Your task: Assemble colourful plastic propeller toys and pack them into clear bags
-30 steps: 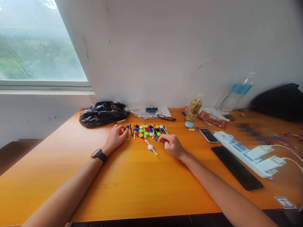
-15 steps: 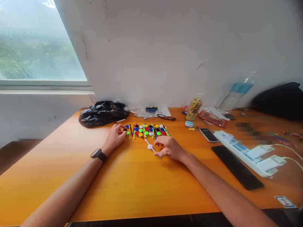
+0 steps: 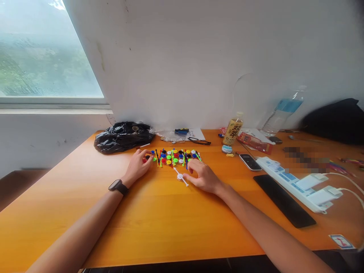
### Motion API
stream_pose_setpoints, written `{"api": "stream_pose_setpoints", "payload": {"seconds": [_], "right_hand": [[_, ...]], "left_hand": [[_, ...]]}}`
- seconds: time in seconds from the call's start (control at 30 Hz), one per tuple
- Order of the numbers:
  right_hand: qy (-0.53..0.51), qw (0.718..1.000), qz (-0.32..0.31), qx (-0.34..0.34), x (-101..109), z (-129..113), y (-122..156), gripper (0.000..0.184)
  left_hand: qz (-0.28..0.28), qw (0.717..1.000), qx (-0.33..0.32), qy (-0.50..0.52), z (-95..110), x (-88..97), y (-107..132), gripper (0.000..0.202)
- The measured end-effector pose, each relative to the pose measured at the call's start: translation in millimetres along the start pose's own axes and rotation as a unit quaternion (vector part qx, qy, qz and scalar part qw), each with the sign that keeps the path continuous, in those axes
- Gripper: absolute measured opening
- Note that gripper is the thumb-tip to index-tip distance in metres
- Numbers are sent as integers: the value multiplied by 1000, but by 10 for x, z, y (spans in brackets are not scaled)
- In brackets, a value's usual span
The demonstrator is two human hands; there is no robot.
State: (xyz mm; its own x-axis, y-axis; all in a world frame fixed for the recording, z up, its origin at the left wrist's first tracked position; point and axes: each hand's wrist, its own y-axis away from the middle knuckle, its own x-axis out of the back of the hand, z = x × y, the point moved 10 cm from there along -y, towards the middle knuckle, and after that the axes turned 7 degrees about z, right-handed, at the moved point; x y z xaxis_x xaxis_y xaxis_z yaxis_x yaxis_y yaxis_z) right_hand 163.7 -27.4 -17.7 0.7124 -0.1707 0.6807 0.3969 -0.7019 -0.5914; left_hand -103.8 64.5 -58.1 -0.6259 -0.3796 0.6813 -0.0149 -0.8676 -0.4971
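A wooden desk [image 3: 142,227] and power strip [image 3: 287,182] suggest an office-like room

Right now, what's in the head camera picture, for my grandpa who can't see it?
A person's left hand is at the left end of small colourful discs and sticks, while the right hand is beside a white rod with a disc at its middle. The wooden table also holds a black plastic bag, a yellow-labelled bottle and a power strip.

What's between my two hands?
Between your left hand and right hand, the head view shows colourful pieces and, nearer you, a white stick-and-disc piece.
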Motion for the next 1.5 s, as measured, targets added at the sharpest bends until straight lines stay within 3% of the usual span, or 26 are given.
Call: {"api": "stream_pose_setpoints", "payload": {"seconds": [0.17, 0.33, 0.63, 0.77, 0.87, 0.97, 1.27, 1.5], "right_hand": [[4, 999, 37, 14, 72, 27, -26, 43], [-4, 999, 28, 19, 67, 3, -24, 40], [-11, 1000, 9, 2, 6, -42, 0, 34], [-31, 999, -38, 23, -75, -170, 13, 6], [-56, 994, -74, 51, -148, -283, 50, 17], [-58, 992, -93, 54, -199, -314, 83, 10], [-7, 989, -146, 2, -134, -121, 107, 16], [-56, 982, -168, -60, -62, 40, 98, 15]], "left_hand": [[-29, 999, -27, 1, 55, -61, 8, 25], [-37, 998, -12, 46, 16, -83, 9, 25], [39, 991, -6, 130, 102, 117, 17, 44], [21, 995, -78, 65, 272, 72, 58, 23], [19, 993, -117, 9, 342, 35, 75, 20], [11, 990, -136, -18, 379, 4, 79, 22], [-17, 988, -145, -44, 381, -66, 93, 26], [-24, 987, -153, -45, 420, -67, 103, 26]]}}
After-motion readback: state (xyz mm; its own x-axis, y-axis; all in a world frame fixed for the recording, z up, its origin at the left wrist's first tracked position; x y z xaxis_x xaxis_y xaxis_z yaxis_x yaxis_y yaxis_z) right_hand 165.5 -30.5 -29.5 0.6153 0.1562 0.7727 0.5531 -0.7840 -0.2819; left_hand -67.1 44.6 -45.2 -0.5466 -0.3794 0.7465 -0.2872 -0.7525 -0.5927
